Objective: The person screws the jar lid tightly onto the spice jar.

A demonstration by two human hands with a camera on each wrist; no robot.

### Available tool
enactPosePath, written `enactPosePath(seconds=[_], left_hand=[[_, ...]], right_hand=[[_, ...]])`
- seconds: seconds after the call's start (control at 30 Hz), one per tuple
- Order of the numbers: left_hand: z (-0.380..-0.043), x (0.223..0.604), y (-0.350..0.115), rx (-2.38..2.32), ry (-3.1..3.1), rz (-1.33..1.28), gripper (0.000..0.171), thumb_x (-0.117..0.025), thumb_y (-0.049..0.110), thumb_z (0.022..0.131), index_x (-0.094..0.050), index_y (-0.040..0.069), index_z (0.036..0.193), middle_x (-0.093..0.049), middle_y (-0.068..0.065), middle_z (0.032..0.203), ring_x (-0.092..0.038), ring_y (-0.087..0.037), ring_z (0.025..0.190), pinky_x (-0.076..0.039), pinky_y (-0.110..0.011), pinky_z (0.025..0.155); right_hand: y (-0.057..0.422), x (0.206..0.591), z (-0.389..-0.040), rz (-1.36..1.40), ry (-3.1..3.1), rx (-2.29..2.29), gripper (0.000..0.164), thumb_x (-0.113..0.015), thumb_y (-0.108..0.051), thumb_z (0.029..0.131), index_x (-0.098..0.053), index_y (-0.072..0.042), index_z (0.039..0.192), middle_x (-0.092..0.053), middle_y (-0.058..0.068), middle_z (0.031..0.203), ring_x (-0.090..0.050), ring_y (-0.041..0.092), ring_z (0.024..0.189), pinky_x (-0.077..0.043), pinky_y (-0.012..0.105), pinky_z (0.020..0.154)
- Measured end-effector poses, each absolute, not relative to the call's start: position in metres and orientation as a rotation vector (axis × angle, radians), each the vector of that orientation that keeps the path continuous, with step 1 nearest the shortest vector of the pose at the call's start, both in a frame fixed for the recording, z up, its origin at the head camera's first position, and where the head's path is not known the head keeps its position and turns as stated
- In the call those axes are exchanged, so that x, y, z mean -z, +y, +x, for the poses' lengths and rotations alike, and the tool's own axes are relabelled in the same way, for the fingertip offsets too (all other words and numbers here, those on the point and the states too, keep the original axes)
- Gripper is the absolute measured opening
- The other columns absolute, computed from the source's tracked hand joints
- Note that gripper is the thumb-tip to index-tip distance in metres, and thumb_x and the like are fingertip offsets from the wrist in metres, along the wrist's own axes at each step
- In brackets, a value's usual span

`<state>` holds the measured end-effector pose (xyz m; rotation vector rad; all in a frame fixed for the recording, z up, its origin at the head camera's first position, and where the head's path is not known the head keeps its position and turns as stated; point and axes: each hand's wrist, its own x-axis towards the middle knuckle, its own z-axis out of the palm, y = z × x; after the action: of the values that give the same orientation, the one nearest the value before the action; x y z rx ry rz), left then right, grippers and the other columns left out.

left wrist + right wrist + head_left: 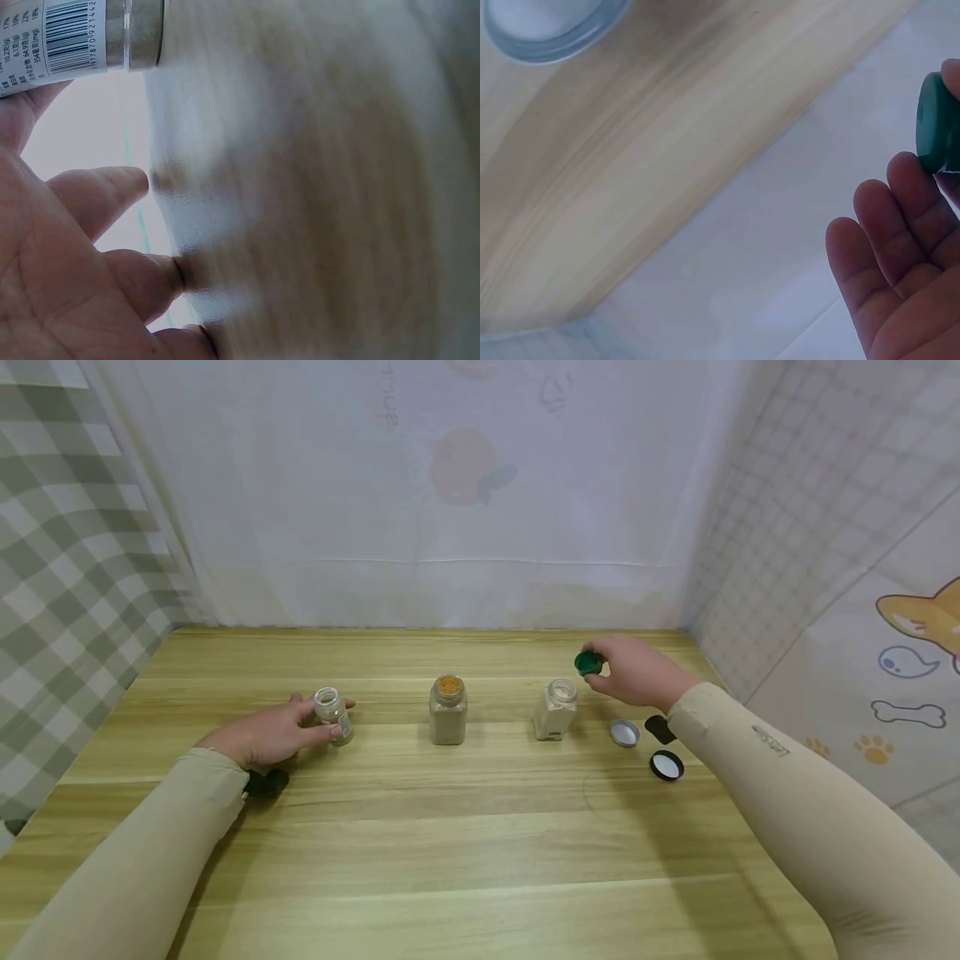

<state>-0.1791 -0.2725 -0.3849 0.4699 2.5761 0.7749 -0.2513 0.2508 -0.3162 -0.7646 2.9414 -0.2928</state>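
Observation:
At the left of the head view, my left hand (270, 732) holds a small open glass jar (330, 706) between thumb and fingers, with the jar's base at the table. Its white barcode label (67, 34) shows in the left wrist view, where the other fingers spread away from it. Raised at the right, my right hand (637, 672) pinches a green cap (588, 662), its hollow side facing the head camera. Between the hands stand a jar with an orange-brown top (448, 710) and an open jar of whitish contents (555, 710).
A silver lid (624, 732) and a black lid (667, 765) lie white-side up below the right hand. A black item (660, 728) shows beside the right wrist. White curtain (450, 527) hangs behind the wooden table (450, 852), with patterned cloth on both sides.

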Motion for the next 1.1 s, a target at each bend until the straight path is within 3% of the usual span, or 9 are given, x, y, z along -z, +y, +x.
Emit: enactPosePath(seconds=[0.33,0.53,0.63,0.77,0.87,1.0,1.1], left_hand=[[-0.179,0.385,-0.27,-0.768,2.578,0.467,0.065,-0.051,0.059,0.107,-0.04,0.029,0.163,-0.048,-0.024,0.138,-0.059,-0.039,0.124,-0.049,-0.059,0.1],[-0.179,0.385,-0.27,-0.786,2.577,0.475,0.064,-0.051,0.058,0.107,-0.041,0.028,0.163,-0.046,-0.027,0.146,-0.054,-0.042,0.132,-0.047,-0.06,0.103],[-0.179,0.386,-0.271,-0.79,2.571,0.467,0.066,-0.05,0.059,0.107,-0.039,0.029,0.164,-0.039,-0.031,0.156,-0.048,-0.049,0.14,-0.045,-0.064,0.106],[-0.178,0.385,-0.271,-0.807,2.565,0.443,0.065,-0.05,0.059,0.108,-0.04,0.029,0.164,-0.029,-0.029,0.169,-0.019,-0.06,0.155,-0.033,-0.075,0.114],[-0.178,0.385,-0.271,-0.81,2.567,0.428,0.063,-0.05,0.059,0.108,-0.042,0.03,0.163,-0.027,-0.026,0.17,-0.002,-0.062,0.156,-0.025,-0.078,0.118],[-0.178,0.385,-0.271,-0.803,2.571,0.418,0.062,-0.051,0.059,0.107,-0.043,0.03,0.162,-0.027,-0.028,0.17,-0.002,-0.062,0.155,-0.025,-0.078,0.117],[-0.178,0.386,-0.272,-0.78,2.584,0.43,0.062,-0.051,0.059,0.107,-0.044,0.031,0.162,-0.025,-0.032,0.169,-0.01,-0.062,0.155,-0.03,-0.077,0.115]], right_hand=[[0.231,0.302,-0.253,-0.79,2.946,0.26,0.03,-0.07,-0.014,0.099,-0.066,0.003,0.124,-0.07,0.015,0.112,-0.069,0.033,0.108,-0.056,0.051,0.097],[0.218,0.295,-0.254,-0.799,2.952,0.224,0.031,-0.07,-0.016,0.099,-0.066,0.001,0.125,-0.068,0.013,0.11,-0.066,0.03,0.103,-0.056,0.049,0.095],[0.212,0.291,-0.254,-0.802,2.953,0.217,0.032,-0.07,-0.016,0.099,-0.065,0.001,0.125,-0.068,0.013,0.11,-0.064,0.028,0.101,-0.055,0.049,0.094],[0.205,0.288,-0.256,-0.827,2.959,0.215,0.033,-0.07,-0.016,0.099,-0.065,0.001,0.127,-0.068,0.013,0.112,-0.066,0.029,0.103,-0.056,0.048,0.094],[0.2,0.285,-0.256,-0.85,2.96,0.221,0.034,-0.07,-0.015,0.098,-0.065,0.001,0.128,-0.069,0.014,0.113,-0.067,0.03,0.106,-0.056,0.048,0.095],[0.191,0.281,-0.257,-0.879,2.96,0.21,0.035,-0.07,-0.016,0.098,-0.066,0.0,0.128,-0.069,0.013,0.113,-0.067,0.03,0.106,-0.056,0.048,0.095],[0.184,0.278,-0.257,-0.912,2.961,0.18,0.034,-0.07,-0.016,0.098,-0.066,0.0,0.128,-0.069,0.012,0.111,-0.066,0.028,0.101,-0.056,0.047,0.093]])
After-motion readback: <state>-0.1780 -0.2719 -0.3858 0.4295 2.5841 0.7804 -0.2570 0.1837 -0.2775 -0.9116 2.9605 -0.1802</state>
